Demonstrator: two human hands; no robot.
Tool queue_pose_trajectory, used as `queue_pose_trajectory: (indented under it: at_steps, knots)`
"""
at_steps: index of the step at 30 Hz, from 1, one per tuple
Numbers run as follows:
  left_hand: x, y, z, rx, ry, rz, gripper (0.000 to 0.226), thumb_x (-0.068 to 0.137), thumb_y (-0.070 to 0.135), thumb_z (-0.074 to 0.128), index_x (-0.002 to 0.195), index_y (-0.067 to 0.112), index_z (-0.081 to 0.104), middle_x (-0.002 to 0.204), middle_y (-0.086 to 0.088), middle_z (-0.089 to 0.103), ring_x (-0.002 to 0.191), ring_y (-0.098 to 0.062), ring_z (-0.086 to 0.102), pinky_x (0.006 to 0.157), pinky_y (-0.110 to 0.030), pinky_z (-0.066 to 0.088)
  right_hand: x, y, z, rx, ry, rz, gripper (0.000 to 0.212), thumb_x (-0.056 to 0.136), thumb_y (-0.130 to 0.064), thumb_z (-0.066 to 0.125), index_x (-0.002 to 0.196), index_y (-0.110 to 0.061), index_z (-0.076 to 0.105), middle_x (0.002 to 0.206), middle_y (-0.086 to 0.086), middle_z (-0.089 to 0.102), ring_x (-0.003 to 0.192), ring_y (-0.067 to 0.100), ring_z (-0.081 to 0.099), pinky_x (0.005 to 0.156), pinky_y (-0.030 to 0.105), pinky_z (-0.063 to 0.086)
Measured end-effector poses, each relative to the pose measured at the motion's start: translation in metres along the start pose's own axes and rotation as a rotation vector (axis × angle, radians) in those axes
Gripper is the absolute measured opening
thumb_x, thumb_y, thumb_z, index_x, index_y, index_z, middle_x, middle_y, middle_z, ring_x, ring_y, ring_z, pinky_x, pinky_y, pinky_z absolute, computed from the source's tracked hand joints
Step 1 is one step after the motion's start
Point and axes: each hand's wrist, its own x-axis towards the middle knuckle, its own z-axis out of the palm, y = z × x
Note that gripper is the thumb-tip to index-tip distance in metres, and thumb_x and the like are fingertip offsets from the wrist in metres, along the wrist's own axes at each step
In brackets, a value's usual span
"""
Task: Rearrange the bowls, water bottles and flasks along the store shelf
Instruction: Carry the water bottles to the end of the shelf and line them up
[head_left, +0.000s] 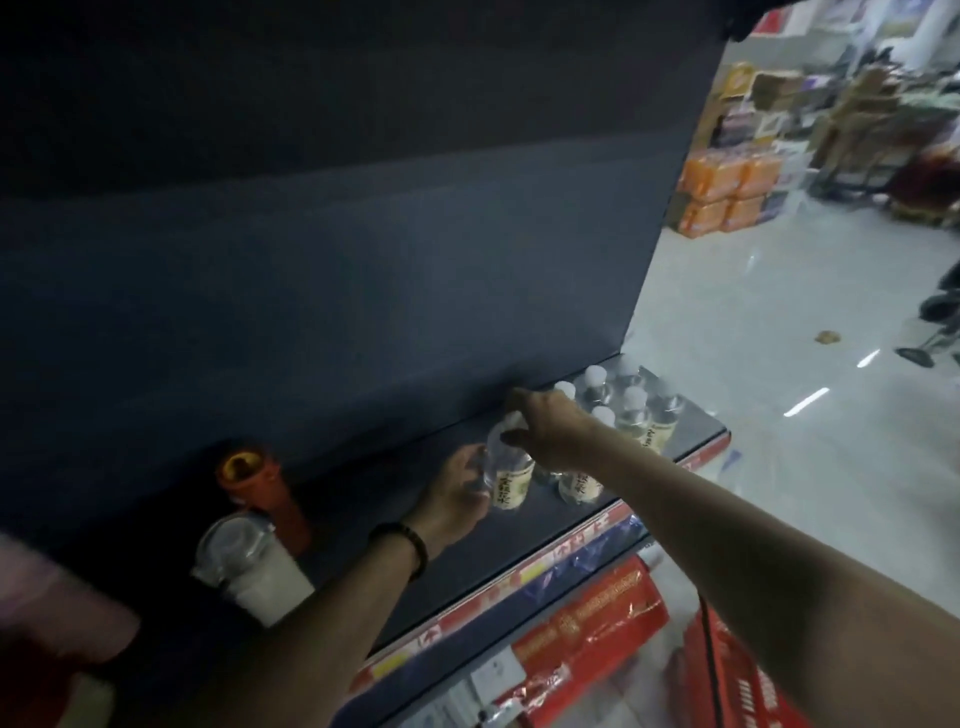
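On the dark shelf (363, 499), my left hand (457, 493) wraps the side of a small clear water bottle (511, 480) with a pale label. My right hand (550, 426) grips the top of that same bottle from above. A second labelled bottle (579, 486) stands just to its right. Further right, several white-capped bottles (634, 410) are grouped at the shelf's end. To the left stand an orange flask (260, 488) and a white cup with a clear domed lid (254, 566).
The dark back panel (311, 260) rises behind the shelf. Red packages (597, 623) lie on the lower shelf, and a red basket (737, 675) is at the bottom right. Beyond the shelf end are a glossy floor (753, 322) and stacked orange packs (727, 192).
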Motion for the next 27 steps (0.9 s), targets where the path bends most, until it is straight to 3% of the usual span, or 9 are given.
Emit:
queue_pose_trajectory:
  at_steps: [2,6,10,14,18,21,24,26,27]
  knots:
    - [0.017,0.002,0.009,0.033,0.042,-0.013,0.036,0.096,-0.001,0.063,0.109,0.031,0.065,0.112,0.006,0.074,0.103,-0.013,0.073,0.092,-0.044,0.063,0.017,0.012,0.002,-0.013,-0.021,-0.037,0.044,0.101,-0.034,0.070,0.137,-0.011,0.058,0.129,0.017,0.069,0.118,0.036,0.066,0.088,0.036,0.049]
    - [0.040,0.000,0.022,0.080,0.106,-0.027,0.029,0.097,-0.001,0.062,0.102,0.027,0.067,0.106,0.000,0.077,0.091,-0.015,0.072,0.070,-0.030,0.057,0.036,0.029,0.006,-0.045,-0.049,-0.090,0.050,0.101,-0.034,0.071,0.140,-0.006,0.056,0.127,0.019,0.070,0.114,0.038,0.069,0.089,0.043,0.056]
    - [0.053,-0.002,0.031,0.097,0.108,-0.063,0.029,0.097,0.007,0.065,0.117,0.028,0.061,0.112,0.003,0.073,0.103,-0.013,0.072,0.087,-0.037,0.064,0.048,0.041,0.008,-0.089,-0.084,-0.107,0.048,0.103,-0.033,0.068,0.140,-0.006,0.055,0.123,0.018,0.070,0.109,0.036,0.071,0.082,0.040,0.056]
    - [0.059,0.001,0.036,0.147,0.068,-0.081,0.042,0.098,0.006,0.064,0.130,0.030,0.052,0.112,0.015,0.065,0.101,0.002,0.063,0.078,-0.023,0.057,0.053,0.049,0.007,-0.079,-0.090,-0.099,0.046,0.104,-0.031,0.067,0.141,-0.006,0.054,0.123,0.018,0.068,0.106,0.034,0.070,0.075,0.037,0.052]
    - [0.064,-0.002,0.039,0.121,0.071,-0.080,0.051,0.096,0.005,0.066,0.140,0.027,0.053,0.135,0.003,0.068,0.117,-0.007,0.066,0.100,-0.040,0.060,0.058,0.052,0.006,-0.073,-0.080,-0.090,0.041,0.103,-0.030,0.069,0.135,-0.007,0.057,0.122,0.017,0.068,0.106,0.034,0.070,0.072,0.034,0.049]
    - [0.060,-0.003,0.037,0.137,0.042,-0.094,0.059,0.097,0.010,0.067,0.150,0.029,0.047,0.143,0.004,0.063,0.127,-0.012,0.062,0.108,-0.043,0.057,0.057,0.050,0.005,-0.073,-0.096,-0.076,0.040,0.103,-0.028,0.068,0.136,-0.007,0.058,0.122,0.015,0.068,0.107,0.032,0.070,0.073,0.032,0.048]
    - [0.060,-0.009,0.029,0.185,0.015,-0.147,0.078,0.088,0.035,0.071,0.158,0.032,0.036,0.152,0.004,0.057,0.132,-0.018,0.060,0.109,-0.051,0.055,0.056,0.045,0.001,-0.151,-0.059,-0.077,0.040,0.104,-0.035,0.066,0.134,-0.008,0.057,0.121,0.016,0.068,0.105,0.032,0.071,0.076,0.037,0.055]
    - [0.049,-0.005,0.020,0.207,-0.022,-0.205,0.081,0.085,0.044,0.070,0.158,0.029,0.037,0.147,0.003,0.057,0.133,-0.022,0.059,0.111,-0.052,0.053,0.056,0.036,-0.006,-0.191,0.049,-0.086,0.040,0.106,-0.041,0.058,0.133,-0.011,0.055,0.121,0.017,0.065,0.106,0.037,0.071,0.074,0.040,0.053]
    - [0.039,0.000,0.015,0.218,-0.050,-0.217,0.068,0.090,0.040,0.070,0.152,0.028,0.044,0.139,0.004,0.061,0.129,-0.022,0.061,0.109,-0.048,0.055,0.056,0.029,-0.009,-0.171,0.098,-0.103,0.040,0.106,-0.044,0.056,0.132,-0.012,0.054,0.121,0.018,0.064,0.106,0.041,0.070,0.075,0.041,0.051]
